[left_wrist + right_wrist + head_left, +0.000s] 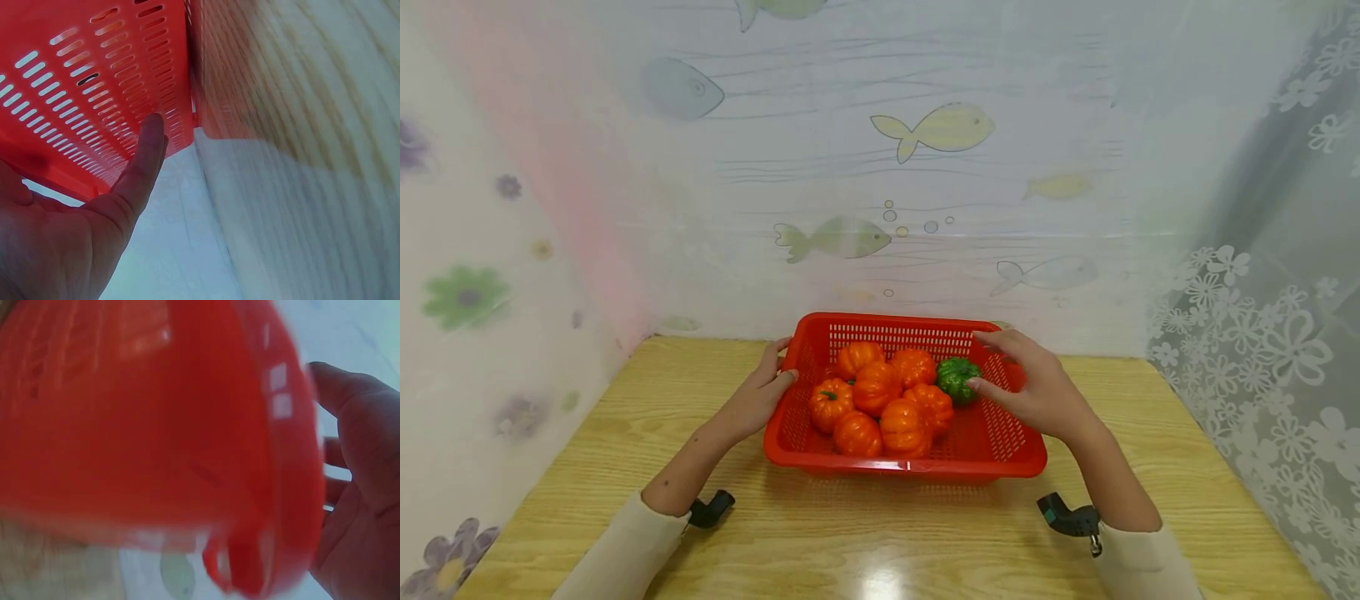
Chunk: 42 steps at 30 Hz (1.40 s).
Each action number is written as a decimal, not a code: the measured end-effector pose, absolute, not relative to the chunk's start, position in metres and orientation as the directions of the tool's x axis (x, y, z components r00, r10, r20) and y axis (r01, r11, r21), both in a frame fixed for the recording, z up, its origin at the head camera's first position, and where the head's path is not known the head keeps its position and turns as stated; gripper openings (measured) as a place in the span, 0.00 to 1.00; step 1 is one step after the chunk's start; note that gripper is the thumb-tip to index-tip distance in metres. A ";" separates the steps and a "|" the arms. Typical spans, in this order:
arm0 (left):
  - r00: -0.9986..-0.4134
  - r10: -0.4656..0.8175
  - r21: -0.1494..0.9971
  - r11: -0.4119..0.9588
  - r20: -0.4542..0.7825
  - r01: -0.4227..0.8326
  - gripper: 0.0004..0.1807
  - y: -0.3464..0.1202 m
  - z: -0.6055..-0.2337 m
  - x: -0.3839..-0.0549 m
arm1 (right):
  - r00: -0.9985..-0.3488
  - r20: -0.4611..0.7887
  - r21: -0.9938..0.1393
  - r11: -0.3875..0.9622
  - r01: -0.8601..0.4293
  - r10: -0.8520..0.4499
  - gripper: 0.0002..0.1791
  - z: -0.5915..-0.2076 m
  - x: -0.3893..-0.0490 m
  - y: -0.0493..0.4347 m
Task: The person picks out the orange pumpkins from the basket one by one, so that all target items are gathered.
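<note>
On the left, the left hand (758, 398) has the basket (850, 461) by its end, thumb lapping over the rim, fingers outside. Across it, the right hand (1037, 382) is spread wide, thumb well apart from the fingers, gripping nothing. Its thumb reaches over the rim beside the green pumpkin (957, 377); whether they touch, the head view can't settle. The basket sits on the table (880, 525), orange pumpkins (877, 387) heaped left and centre, the green one to their right.

Plenty is masked: the pumpkins overlap, one at the back left barely peeping out, and the left fingers slip behind the rim. In the right wrist view the basket smears with blur and the hand runs off the edge. Over to the left wrist: one straight finger lies along the slotted outer wall, hidden from above. The right wrist adds a red loop (212, 562) under the rim.
</note>
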State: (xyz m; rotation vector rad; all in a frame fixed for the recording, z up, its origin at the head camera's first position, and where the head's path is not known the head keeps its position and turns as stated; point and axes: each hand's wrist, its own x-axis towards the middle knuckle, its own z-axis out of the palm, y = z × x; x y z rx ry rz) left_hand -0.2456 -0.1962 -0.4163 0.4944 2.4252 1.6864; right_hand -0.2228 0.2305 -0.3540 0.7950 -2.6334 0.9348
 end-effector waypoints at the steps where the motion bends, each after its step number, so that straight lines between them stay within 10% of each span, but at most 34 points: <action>1: -0.935 0.348 0.932 0.314 0.066 0.183 0.34 -0.196 -0.416 -0.246 | -0.820 0.385 -0.498 0.653 -0.571 -0.423 0.37 -0.353 -0.220 0.227; 42: -0.933 0.351 0.929 0.316 0.075 0.193 0.36 -0.197 -0.417 -0.247 | -0.694 0.234 -0.472 0.544 -0.694 -0.681 0.30 -0.372 -0.189 0.157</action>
